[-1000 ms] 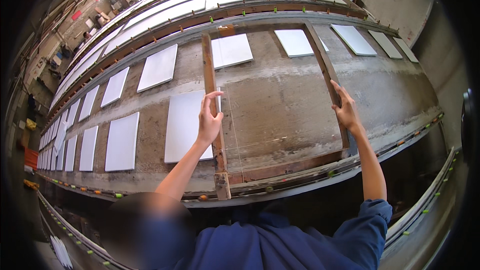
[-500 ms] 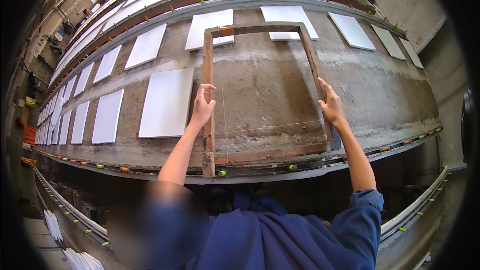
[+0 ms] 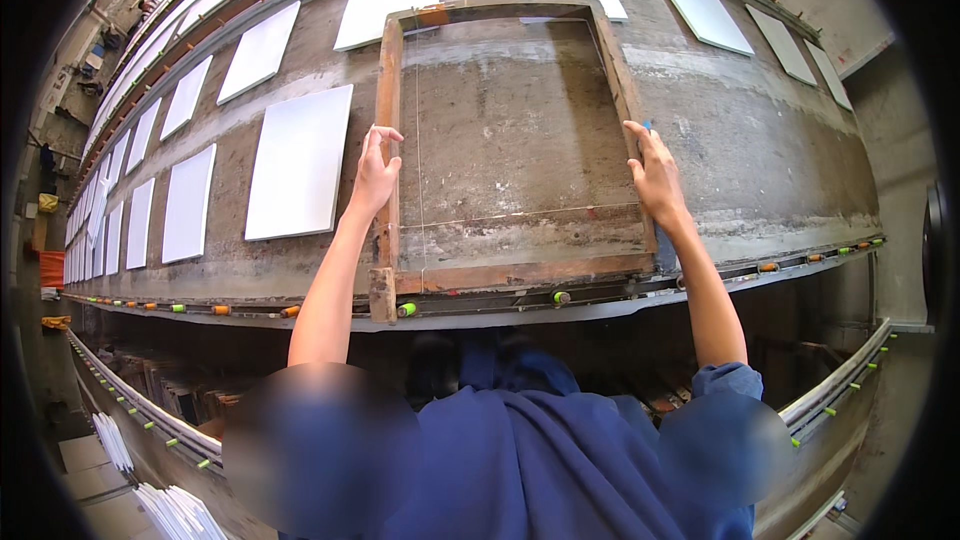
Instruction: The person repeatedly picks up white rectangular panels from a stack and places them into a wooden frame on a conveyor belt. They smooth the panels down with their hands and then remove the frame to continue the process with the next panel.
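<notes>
A worn wooden frame (image 3: 520, 272) lies in front of me over a long stained table (image 3: 770, 155). Its middle is see-through, and two thin threads cross it, one lengthwise at the left and one across near the lower bar. My left hand (image 3: 376, 172) grips the left bar about halfway up, thumb and fingers curled round the wood. Opposite it, my right hand (image 3: 656, 178) holds the right bar, fingers stretched along it and thumb toward the inside. A small block (image 3: 382, 295) sticks out at the frame's near left corner, by the table's edge.
White rectangular panels (image 3: 300, 162) lie in two rows to the left, with more beyond the frame. Along the table's near edge runs a rail with green (image 3: 561, 297) and orange pegs (image 3: 220, 310). Another pegged rail (image 3: 840, 385) stands behind me.
The whole view has shifted, so table and frame sit higher and further left. The far bar covers more of the white panels, with less white showing inside the frame. Both hands keep their hold.
</notes>
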The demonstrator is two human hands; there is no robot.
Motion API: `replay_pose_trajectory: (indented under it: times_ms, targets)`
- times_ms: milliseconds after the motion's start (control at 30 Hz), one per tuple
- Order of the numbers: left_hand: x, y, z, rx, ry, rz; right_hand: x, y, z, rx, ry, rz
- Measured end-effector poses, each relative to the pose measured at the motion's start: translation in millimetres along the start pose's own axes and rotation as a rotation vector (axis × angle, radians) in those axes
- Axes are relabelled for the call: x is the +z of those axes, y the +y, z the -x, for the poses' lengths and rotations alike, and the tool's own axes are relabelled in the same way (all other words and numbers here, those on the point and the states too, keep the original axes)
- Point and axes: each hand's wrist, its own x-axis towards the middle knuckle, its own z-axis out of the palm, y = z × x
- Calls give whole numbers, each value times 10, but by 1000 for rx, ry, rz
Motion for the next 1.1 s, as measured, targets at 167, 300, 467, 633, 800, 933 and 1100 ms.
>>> replay_pose_trajectory:
  times_ms: [167,300,467,633,800,933,1100]
  targets:
    - [72,52,-13,-20,-13,-297,81,21,27,-7,-16,144]
    - [167,255,34,-230,-30,-490,95,-63,64,-51,-28,405]
    - [204,378,85,-223,17,-640,124,-39,86,-86,-47,526]
    - [225,395,88,-216,54,-605,89,-104,75,-88,-115,607]
    - [93,313,97,-199,148,-94,63,-99,16,-83,-141,500]
    - [-231,247,323,-126,197,178,27,-528,-9,46,-148,474]
    - [-1091,109,862,-128,258,208,369,-1644,165,-140,-65,262]
